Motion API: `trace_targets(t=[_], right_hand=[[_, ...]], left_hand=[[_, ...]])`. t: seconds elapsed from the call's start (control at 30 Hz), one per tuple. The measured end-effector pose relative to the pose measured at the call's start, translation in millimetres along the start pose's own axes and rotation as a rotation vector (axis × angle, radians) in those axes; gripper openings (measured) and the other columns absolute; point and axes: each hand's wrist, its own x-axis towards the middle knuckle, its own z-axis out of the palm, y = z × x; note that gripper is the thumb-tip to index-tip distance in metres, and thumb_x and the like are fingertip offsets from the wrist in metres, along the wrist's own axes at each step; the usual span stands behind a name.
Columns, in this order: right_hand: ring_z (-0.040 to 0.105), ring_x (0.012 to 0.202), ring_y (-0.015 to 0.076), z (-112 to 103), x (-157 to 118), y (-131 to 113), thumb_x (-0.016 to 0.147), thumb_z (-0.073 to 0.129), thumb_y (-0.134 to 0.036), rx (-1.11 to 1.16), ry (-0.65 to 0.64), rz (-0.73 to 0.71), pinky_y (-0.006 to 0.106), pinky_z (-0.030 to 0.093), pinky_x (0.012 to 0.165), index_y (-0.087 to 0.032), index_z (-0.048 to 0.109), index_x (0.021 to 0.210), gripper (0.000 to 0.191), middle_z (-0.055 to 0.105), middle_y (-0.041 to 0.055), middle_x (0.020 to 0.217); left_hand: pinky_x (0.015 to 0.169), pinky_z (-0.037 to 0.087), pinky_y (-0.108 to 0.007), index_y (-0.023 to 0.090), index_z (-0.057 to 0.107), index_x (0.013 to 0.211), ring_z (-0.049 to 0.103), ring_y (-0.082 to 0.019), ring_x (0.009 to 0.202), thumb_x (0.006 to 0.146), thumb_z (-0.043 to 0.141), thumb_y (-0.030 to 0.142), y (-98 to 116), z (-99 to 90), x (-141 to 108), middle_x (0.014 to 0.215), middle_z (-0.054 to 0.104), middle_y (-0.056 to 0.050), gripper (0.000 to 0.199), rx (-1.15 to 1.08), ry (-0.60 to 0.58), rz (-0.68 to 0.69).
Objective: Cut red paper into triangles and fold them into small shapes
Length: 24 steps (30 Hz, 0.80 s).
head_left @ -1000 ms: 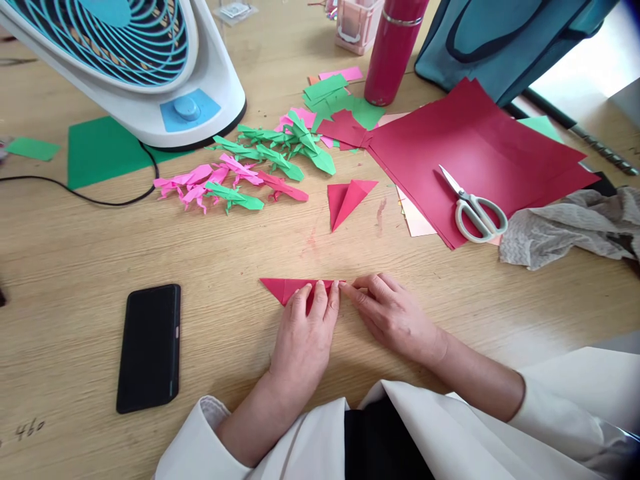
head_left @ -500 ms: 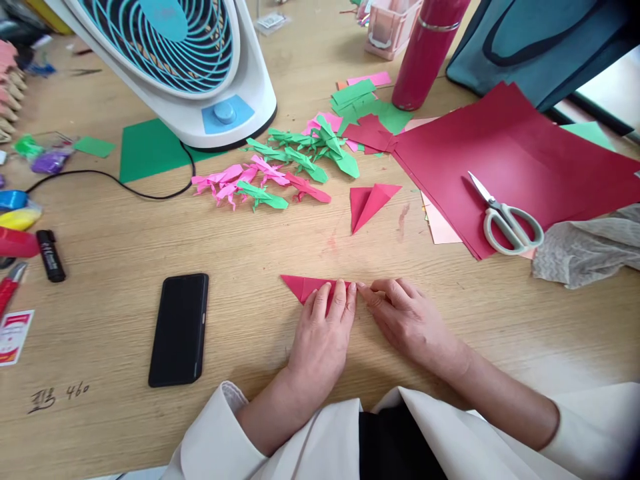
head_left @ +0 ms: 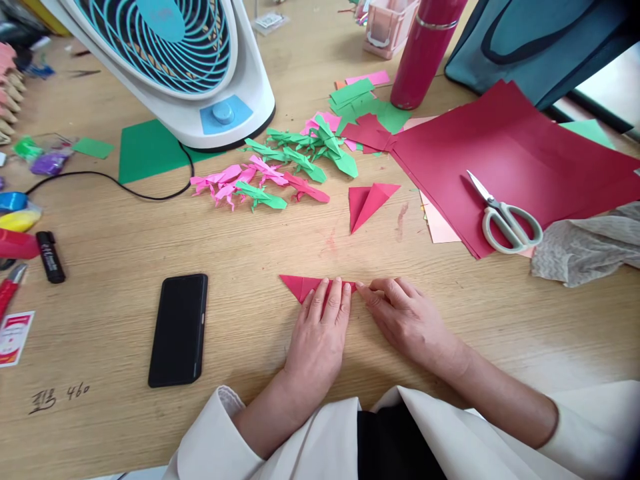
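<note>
A red folded paper triangle [head_left: 295,285] lies on the table in front of me, its long edge away from my body. My left hand [head_left: 320,327] rests flat over its middle, fingers stretched out and pressing it down, so part of the paper is hidden. At the right corner, my right hand [head_left: 403,313] has thumb and forefinger pinched on the tip, the other fingers curled. Beyond them sits a second folded red paper [head_left: 371,203]. Several folded green paper figures [head_left: 303,163], pink ones [head_left: 227,179] and a red one [head_left: 307,188] are gathered behind.
Scissors [head_left: 507,220] lie on large red sheets [head_left: 450,160] at right, beside a grey cloth [head_left: 585,250]. A black phone [head_left: 177,330] is at left. A fan [head_left: 235,113], its cord [head_left: 155,197], a red bottle [head_left: 423,57] and a blue bag [head_left: 530,47] stand farther back.
My left hand has slid slightly left and toward me along the paper, showing more of its right end. My right hand stays at the corner.
</note>
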Motion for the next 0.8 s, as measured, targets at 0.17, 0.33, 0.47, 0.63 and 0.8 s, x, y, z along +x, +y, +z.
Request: trace_targets(t=[0.17, 0.33, 0.47, 0.63, 0.8], right_hand=[[0.057, 0.087, 0.0245, 2, -1, 1, 0.099, 0.047, -0.014, 0.017, 0.010, 0.007, 0.039, 0.053, 0.074, -0.020, 0.047, 0.142, 0.044, 0.061, 0.0115, 0.106], [0.057, 0.087, 0.0241, 3, -2, 0, 0.098, 0.048, -0.013, 0.036, 0.006, 0.023, 0.038, 0.053, 0.076, -0.021, 0.048, 0.142, 0.045, 0.061, 0.0112, 0.107], [0.057, 0.087, 0.0235, 3, -2, 0, 0.098, 0.049, -0.012, 0.038, 0.023, 0.010, 0.038, 0.053, 0.076, -0.021, 0.049, 0.141, 0.044, 0.061, 0.0106, 0.106], [0.056, 0.087, 0.0234, 3, -2, 0, 0.097, 0.048, -0.011, 0.032, 0.010, 0.005, 0.038, 0.053, 0.076, -0.018, 0.049, 0.140, 0.044, 0.061, 0.0110, 0.106], [0.056, 0.087, 0.0234, 3, -3, 0, 0.098, 0.047, -0.013, 0.039, 0.006, 0.016, 0.039, 0.053, 0.076, -0.018, 0.050, 0.140, 0.042, 0.060, 0.0109, 0.106]], left_hand=[[0.114, 0.040, -0.046, 0.009, 0.043, 0.147, 0.042, -0.030, 0.141, 0.097, 0.041, 0.016, -3, 5.0, -5, 0.149, 0.050, -0.015, 0.051, -0.032, 0.030, -0.007], [0.115, 0.040, -0.044, 0.010, 0.044, 0.147, 0.041, -0.029, 0.142, 0.100, 0.039, 0.020, -6, 4.1, -9, 0.152, 0.047, -0.013, 0.049, -0.015, 0.027, -0.011], [0.116, 0.038, -0.044, 0.010, 0.043, 0.148, 0.040, -0.029, 0.143, 0.100, 0.040, 0.024, -7, 1.4, -11, 0.155, 0.044, -0.011, 0.049, -0.036, 0.014, -0.023], [0.118, 0.035, -0.042, 0.010, 0.044, 0.147, 0.039, -0.027, 0.144, 0.101, 0.040, 0.025, -9, -0.2, -15, 0.156, 0.042, -0.011, 0.049, -0.064, 0.009, -0.052], [0.116, 0.036, -0.043, 0.010, 0.047, 0.145, 0.042, -0.026, 0.142, 0.101, 0.040, 0.028, -13, 0.6, -21, 0.154, 0.044, -0.011, 0.048, -0.070, 0.028, -0.061]])
